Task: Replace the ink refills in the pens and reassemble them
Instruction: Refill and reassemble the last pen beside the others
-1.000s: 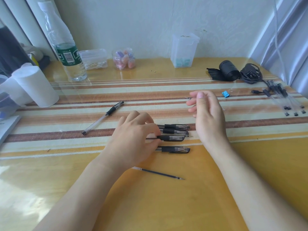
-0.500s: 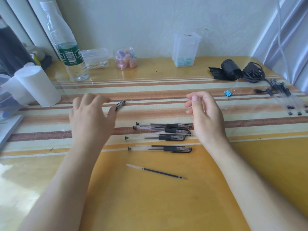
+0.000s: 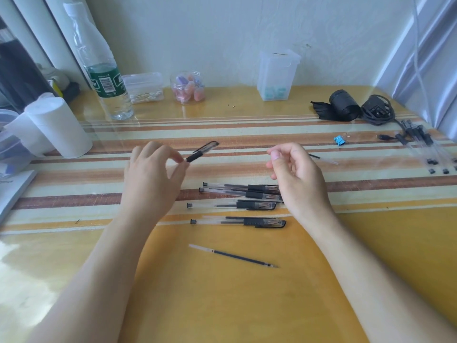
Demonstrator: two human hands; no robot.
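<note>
My left hand point(image 3: 150, 179) pinches a clear pen with a black cap point(image 3: 201, 151) just above the striped mat; the capped end points up and to the right. My right hand point(image 3: 294, 174) hovers with fingers curled, thumb against forefinger. A thin ink refill point(image 3: 322, 159) sticks out behind it and seems pinched in it. Several capped pens point(image 3: 237, 205) lie side by side between and below my hands. One loose dark refill point(image 3: 232, 255) lies nearer to me on the yellow table.
More clear pen barrels and small black parts point(image 3: 420, 147) lie at the right edge beside a blue binder clip point(image 3: 339, 140) and black cables point(image 3: 376, 112). A water bottle point(image 3: 103, 78), paper roll point(image 3: 59, 127) and plastic containers point(image 3: 277, 75) stand along the back.
My left hand left the group of pens, reached left and back, and picked up the lone pen from the mat. My right hand stayed hovering with curled fingers.
</note>
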